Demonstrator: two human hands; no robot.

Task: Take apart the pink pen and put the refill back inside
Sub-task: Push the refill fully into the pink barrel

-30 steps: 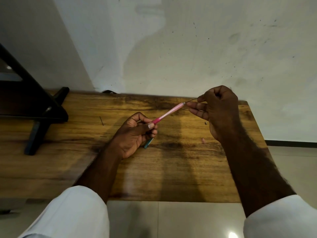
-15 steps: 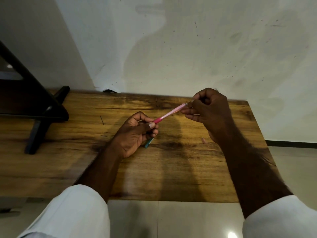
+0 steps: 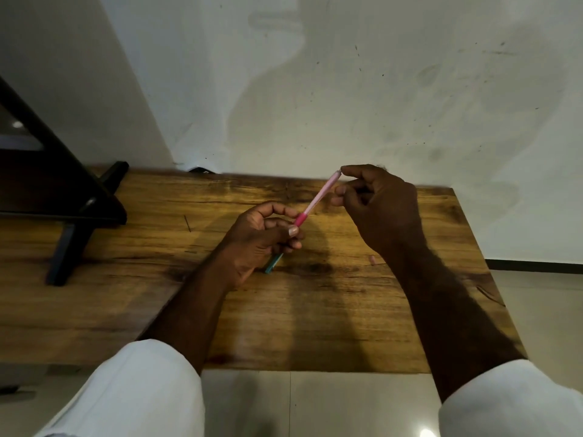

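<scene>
Attention goes first to the slim pink plastic pen, which I see held in the air above the wooden tabletop. It slants from a darker pink grip section low down up to a paler end farther from the camera. The left hand grips it round that darker section, fingers curled and thumb laid along it. I judge this to be the anchoring hold, meant to steady the barrel and aim it at the other hand.

The right hand is at the pale upper end with its fingers curled. The index tip is on the very end and the thumb is against the side just below, a pinch as far as I can tell from here. I judge that this hand is working the open end, seating the refill or readying to close it, since I see no refill outside the barrel. Whether it is fully home I cannot tell.

A short teal piece pokes out beneath the left hand, either tucked in the palm or lying under it. It is probably a pen part parked within reach. A tiny pink bit lies on the tabletop just beside the right wrist, likely another part set down close by. Farther left a black angled stand rests on the tabletop, well apart from the work. A stained white wall rises behind.
</scene>
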